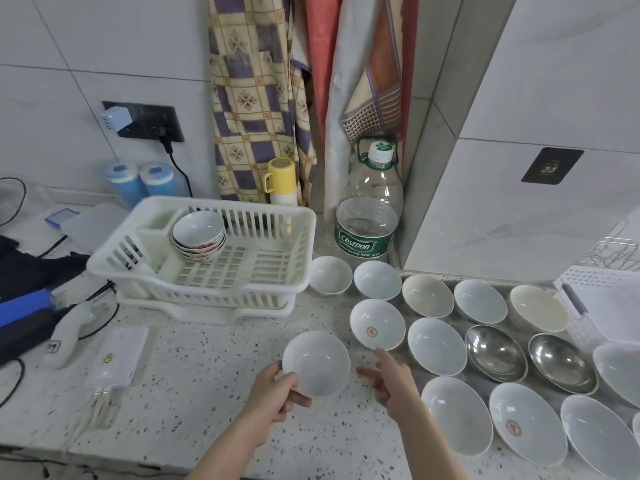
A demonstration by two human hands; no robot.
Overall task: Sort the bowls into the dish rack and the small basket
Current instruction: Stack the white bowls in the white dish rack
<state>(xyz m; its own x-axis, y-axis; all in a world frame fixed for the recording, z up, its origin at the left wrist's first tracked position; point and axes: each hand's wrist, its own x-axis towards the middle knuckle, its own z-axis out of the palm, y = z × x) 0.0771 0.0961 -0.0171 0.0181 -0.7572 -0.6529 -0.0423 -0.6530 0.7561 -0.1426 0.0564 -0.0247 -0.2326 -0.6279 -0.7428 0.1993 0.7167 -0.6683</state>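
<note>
Speckled countertop (214, 393): work surface, carrying everything listed. Dish rack (204, 258), white plastic, far left on its drip tray: holds one small stack of red-patterned bowls (199, 235) nested at its far-left end, probably to leave the slots free. Loose bowls, right half of the counter: laid open side up in rough rows, white ceramic plus two steel bowls (495, 353), so each kind can be told at sight. Small basket: not identified with certainty; a white slotted item at the far right edge may be it. Left hand (273, 398): clamped on the near rim of a plain white bowl (317, 363), seemingly lifted clear for transfer. Right hand (389, 377): empty, fingers spread, forefinger touching or almost touching the near rim of a red-marked bowl (377, 323).
</note>
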